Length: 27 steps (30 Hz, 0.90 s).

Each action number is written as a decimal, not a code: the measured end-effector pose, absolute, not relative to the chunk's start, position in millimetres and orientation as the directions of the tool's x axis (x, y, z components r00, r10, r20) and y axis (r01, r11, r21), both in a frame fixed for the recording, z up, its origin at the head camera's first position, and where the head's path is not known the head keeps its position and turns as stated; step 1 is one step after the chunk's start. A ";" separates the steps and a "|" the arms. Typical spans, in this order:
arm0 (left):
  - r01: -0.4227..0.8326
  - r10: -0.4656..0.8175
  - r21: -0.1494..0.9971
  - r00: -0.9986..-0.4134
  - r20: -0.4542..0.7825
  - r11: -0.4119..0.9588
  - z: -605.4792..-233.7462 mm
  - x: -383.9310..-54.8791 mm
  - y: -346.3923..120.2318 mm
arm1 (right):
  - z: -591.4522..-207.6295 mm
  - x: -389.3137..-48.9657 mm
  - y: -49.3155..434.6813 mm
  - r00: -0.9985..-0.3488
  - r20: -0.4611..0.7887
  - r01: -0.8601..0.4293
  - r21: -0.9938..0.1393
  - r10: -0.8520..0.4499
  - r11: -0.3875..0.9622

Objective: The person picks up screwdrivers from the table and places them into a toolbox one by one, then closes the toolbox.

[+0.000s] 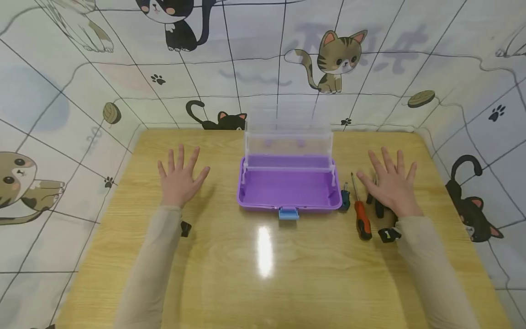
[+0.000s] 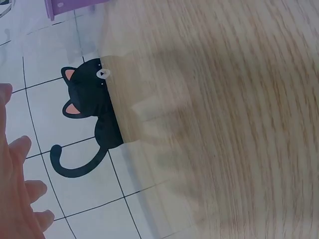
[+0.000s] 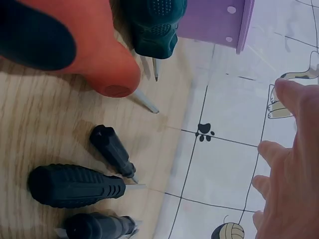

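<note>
My left hand (image 1: 178, 180), fingers spread, is held over the left part of the table with nothing in it. On the other side, my right hand (image 1: 392, 185) is likewise spread and holds nothing, partly covering some tools. Between the hands stands a purple toolbox (image 1: 287, 189) with its clear lid (image 1: 289, 123) raised and a blue latch (image 1: 289, 214) in front. Right of it lie a red-and-black screwdriver (image 1: 361, 221) and a short dark green screwdriver (image 1: 345, 200). The right wrist view shows several black-handled tools, including a ribbed black screwdriver (image 3: 75, 185).
The wooden table (image 1: 230, 256) meets a cat-patterned cloth (image 1: 255, 82) at the back and sides. A black wrist device (image 1: 186, 228) shows beside the left sleeve, and another black device (image 1: 389, 235) at the right one.
</note>
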<state>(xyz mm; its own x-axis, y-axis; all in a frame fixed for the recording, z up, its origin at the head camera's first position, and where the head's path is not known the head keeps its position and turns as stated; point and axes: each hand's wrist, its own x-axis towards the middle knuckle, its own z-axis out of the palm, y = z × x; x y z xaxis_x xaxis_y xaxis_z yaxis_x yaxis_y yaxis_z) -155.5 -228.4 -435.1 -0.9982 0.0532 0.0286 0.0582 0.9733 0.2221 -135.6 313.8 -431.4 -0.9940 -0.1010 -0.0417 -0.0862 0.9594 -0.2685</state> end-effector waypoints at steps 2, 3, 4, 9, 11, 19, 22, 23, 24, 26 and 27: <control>0.059 0.054 0.213 -0.998 0.031 0.975 -435.1 -154.8 -226.5 | -431.0 -132.7 313.4 -0.994 -0.041 -0.090 -0.272 -0.105 0.958; 0.062 0.056 0.213 -0.998 0.034 0.975 -434.5 -154.2 -225.0 | -430.6 -131.1 313.0 -0.993 -0.041 -0.092 -0.278 -0.108 0.956; 0.064 0.059 0.214 -0.998 0.033 0.975 -433.8 -153.6 -223.1 | -430.3 -129.5 312.7 -0.993 -0.038 -0.093 -0.282 -0.108 0.955; 0.109 0.097 0.266 -0.994 0.059 0.958 -437.6 -149.4 -204.7 | -428.8 -123.0 310.5 -0.993 0.002 -0.111 -0.319 -0.116 0.941; 0.138 0.116 0.319 -0.990 0.085 0.938 -443.5 -146.6 -193.9 | -430.3 -120.2 309.5 -0.991 0.029 -0.132 -0.333 -0.130 0.934; 0.251 0.212 0.527 -0.968 0.134 0.812 -462.6 -134.2 -153.2 | -437.2 -100.9 308.8 -0.976 0.147 -0.202 -0.327 -0.162 0.923; 0.266 0.234 0.591 -0.963 0.131 0.762 -468.7 -131.6 -143.8 | -439.6 -94.5 308.6 -0.972 0.175 -0.209 -0.326 -0.158 0.922; 0.266 0.241 0.609 -0.963 0.124 0.747 -470.9 -130.8 -141.1 | -440.6 -92.6 308.5 -0.971 0.181 -0.210 -0.324 -0.158 0.922; 0.264 0.248 0.621 -0.962 0.115 0.738 -473.2 -130.0 -138.8 | -441.6 -90.7 308.5 -0.970 0.184 -0.211 -0.323 -0.157 0.923; 0.256 0.258 0.643 -0.962 0.093 0.722 -477.3 -128.6 -134.6 | -443.5 -87.4 308.3 -0.970 0.188 -0.208 -0.325 -0.152 0.923; 0.252 0.263 0.652 -0.961 0.083 0.715 -478.9 -128.0 -132.7 | -444.5 -85.8 308.3 -0.971 0.189 -0.206 -0.329 -0.149 0.922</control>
<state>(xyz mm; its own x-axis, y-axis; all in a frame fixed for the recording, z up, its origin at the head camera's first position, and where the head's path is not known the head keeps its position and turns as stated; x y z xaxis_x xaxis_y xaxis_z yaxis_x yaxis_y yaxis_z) -128.0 -132.7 -478.9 -0.9613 0.2626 0.0829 0.2515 0.7150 0.6524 -85.8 308.3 -444.5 -0.9706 -0.1491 0.1890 -0.2056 0.9216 -0.3292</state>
